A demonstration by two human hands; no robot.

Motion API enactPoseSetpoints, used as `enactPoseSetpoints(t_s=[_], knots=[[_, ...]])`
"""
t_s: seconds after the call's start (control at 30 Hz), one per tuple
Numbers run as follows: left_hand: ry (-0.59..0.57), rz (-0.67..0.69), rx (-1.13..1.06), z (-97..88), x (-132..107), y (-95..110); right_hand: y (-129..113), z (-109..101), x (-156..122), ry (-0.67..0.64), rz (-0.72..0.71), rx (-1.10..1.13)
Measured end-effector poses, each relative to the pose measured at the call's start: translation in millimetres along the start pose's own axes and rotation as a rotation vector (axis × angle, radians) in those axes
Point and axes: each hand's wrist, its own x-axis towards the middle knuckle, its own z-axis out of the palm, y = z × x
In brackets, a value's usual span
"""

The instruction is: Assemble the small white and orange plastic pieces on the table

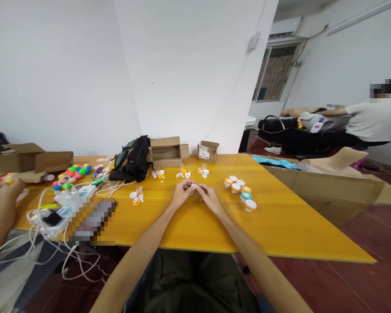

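Over the middle of the table, my left hand [180, 194] and my right hand [210, 198] meet with fingers curled inward. Between their fingertips is a small white disc with dark spots [193, 185]. Below the disc shows part of a clear jar [191, 191], mostly hidden by my left fingers. To the right of my hands stand several clear jars with white, orange and teal lids [236, 187]. Beyond my hands lie groups of small white pieces, orange rings and clear cups [183, 174]. Another such group [136, 201] is at the left.
Open cardboard boxes [165, 153] and a black bag [133, 160] stand at the table's back. White power strips [68, 213], cables and a blurred-out phone [96, 219] lie left. A co-worker's hands [11, 189] are at far left, near colourful balls [73, 174]. Another person sits at far right.
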Motion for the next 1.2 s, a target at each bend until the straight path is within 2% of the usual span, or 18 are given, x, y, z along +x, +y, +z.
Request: enactPoseSetpoints(t_s=[0.3, 0.47, 0.67, 0.8, 1.03, 1.2], knots=[[-0.061, -0.085, -0.104, 2.5, 0, -1, -1, -1, -2, 0.028, -0.078, -0.146], [-0.063, -0.073, -0.139, 3.7, 0, -4, -2, -2, -3, 0.028, -0.090, -0.214], [-0.100, -0.078, -0.173, 1.0, 0, -3, -1, -3, -1, 0.027, -0.050, -0.150], [-0.116, -0.075, -0.192, -0.7, 0, -1, -1, -4, 2, -0.033, 0.004, -0.095], [-0.135, -0.085, -0.159, -3.9, 2, -1, 1, -4, 4, -0.132, 0.115, 0.047], [-0.143, -0.071, -0.072, -9.7, 4, -2, -3, -4, 3, -0.128, 0.178, 0.136]])
